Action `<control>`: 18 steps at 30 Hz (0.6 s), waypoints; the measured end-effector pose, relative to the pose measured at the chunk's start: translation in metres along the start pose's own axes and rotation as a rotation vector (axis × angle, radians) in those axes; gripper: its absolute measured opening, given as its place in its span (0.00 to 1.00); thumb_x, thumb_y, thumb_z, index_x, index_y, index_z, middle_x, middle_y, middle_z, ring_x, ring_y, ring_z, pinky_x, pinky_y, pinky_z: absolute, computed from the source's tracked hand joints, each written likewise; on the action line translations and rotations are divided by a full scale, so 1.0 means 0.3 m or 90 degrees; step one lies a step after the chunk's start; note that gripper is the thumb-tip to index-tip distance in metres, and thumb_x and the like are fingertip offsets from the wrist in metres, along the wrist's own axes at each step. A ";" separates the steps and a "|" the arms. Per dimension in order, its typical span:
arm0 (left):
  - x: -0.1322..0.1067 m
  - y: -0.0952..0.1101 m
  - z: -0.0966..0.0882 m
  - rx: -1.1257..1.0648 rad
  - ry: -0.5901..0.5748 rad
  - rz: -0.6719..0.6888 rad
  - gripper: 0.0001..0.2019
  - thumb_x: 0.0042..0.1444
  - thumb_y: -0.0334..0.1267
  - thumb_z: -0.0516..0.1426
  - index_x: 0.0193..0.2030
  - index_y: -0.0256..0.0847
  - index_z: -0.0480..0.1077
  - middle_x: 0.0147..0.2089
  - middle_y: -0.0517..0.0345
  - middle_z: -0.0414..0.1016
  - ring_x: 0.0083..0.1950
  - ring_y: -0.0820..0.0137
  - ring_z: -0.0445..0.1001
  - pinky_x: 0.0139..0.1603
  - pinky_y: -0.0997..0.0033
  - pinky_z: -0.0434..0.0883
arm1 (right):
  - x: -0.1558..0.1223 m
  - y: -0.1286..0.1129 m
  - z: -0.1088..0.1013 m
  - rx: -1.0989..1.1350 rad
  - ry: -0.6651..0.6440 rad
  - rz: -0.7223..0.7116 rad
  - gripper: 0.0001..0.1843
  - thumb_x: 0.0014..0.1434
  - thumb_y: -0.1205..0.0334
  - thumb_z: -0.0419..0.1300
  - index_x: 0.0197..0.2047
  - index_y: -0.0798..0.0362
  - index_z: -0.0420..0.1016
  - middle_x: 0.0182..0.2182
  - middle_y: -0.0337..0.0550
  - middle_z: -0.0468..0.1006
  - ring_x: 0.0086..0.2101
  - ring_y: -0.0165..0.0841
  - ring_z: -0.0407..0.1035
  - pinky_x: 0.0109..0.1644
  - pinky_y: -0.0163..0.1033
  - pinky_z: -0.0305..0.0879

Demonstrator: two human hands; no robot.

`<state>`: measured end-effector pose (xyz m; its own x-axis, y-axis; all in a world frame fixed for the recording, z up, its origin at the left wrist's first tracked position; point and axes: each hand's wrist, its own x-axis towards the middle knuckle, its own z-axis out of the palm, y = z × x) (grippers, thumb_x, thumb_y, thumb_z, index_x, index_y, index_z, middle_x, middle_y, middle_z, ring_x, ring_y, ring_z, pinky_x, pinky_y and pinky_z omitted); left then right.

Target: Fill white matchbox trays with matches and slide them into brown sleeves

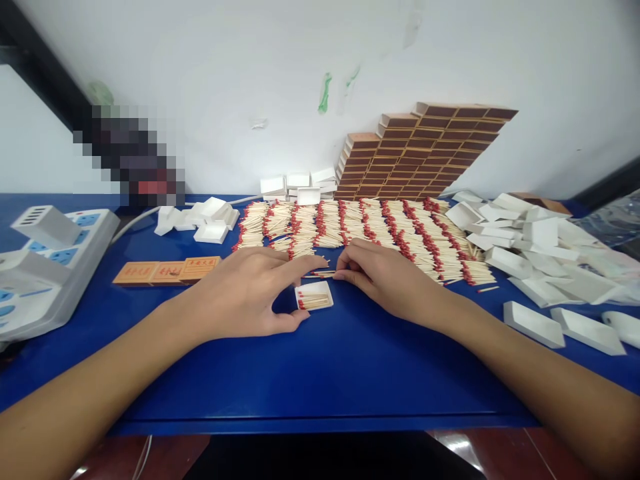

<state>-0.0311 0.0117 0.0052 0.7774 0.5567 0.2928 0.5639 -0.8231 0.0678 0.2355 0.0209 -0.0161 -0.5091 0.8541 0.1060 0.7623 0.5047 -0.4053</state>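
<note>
Handling the small white rectangular card tray [316,288] likely calls for light pressure, since its thin walls should weigh little and bend or crush if squeezed. It lies on the blue tabletop [300,377] between the hands, with red-headed matchsticks [314,302] along its near side. The left hand [250,287] stands wide, thumb and fingers astride the tray's left end; whether they press on it cannot be told. That end, near the corners, is probably the stiffest hold. The right hand [385,277] is narrowed to a pinch on the plain ends of loose wooden matches [323,273] just beyond the tray. These sticks are presumably light, stiff and easily snapped; a fingertip grip away from the red heads suits them.
</note>
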 end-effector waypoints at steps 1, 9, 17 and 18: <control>0.000 0.000 0.000 -0.004 0.004 0.001 0.27 0.61 0.43 0.63 0.67 0.44 0.67 0.40 0.59 0.83 0.41 0.63 0.83 0.46 0.63 0.77 | -0.002 0.004 -0.007 -0.007 0.008 -0.001 0.07 0.73 0.60 0.58 0.41 0.51 0.72 0.40 0.44 0.76 0.40 0.38 0.71 0.42 0.41 0.63; 0.002 -0.004 0.001 -0.013 0.001 -0.019 0.30 0.61 0.43 0.64 0.68 0.46 0.65 0.44 0.57 0.84 0.45 0.62 0.84 0.48 0.63 0.78 | -0.024 -0.001 -0.050 -0.028 0.078 -0.069 0.06 0.73 0.60 0.58 0.42 0.51 0.70 0.39 0.43 0.75 0.38 0.36 0.71 0.40 0.40 0.63; 0.002 -0.001 0.008 -0.018 0.003 -0.021 0.33 0.61 0.43 0.64 0.71 0.46 0.61 0.46 0.57 0.84 0.47 0.61 0.83 0.50 0.62 0.78 | -0.037 -0.073 0.016 -0.067 0.003 -0.129 0.05 0.73 0.65 0.56 0.43 0.53 0.72 0.42 0.46 0.76 0.36 0.36 0.73 0.38 0.41 0.66; 0.002 0.000 0.008 -0.021 0.001 -0.021 0.33 0.61 0.43 0.63 0.71 0.46 0.61 0.46 0.57 0.84 0.47 0.62 0.83 0.50 0.63 0.78 | -0.038 -0.076 0.020 -0.061 0.004 -0.133 0.05 0.73 0.65 0.56 0.43 0.53 0.72 0.42 0.46 0.76 0.37 0.36 0.74 0.38 0.41 0.66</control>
<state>-0.0299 0.0124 0.0030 0.7581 0.5838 0.2906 0.5801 -0.8073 0.1086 0.2215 -0.0011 -0.0136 -0.6581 0.7300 0.1844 0.6748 0.6805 -0.2858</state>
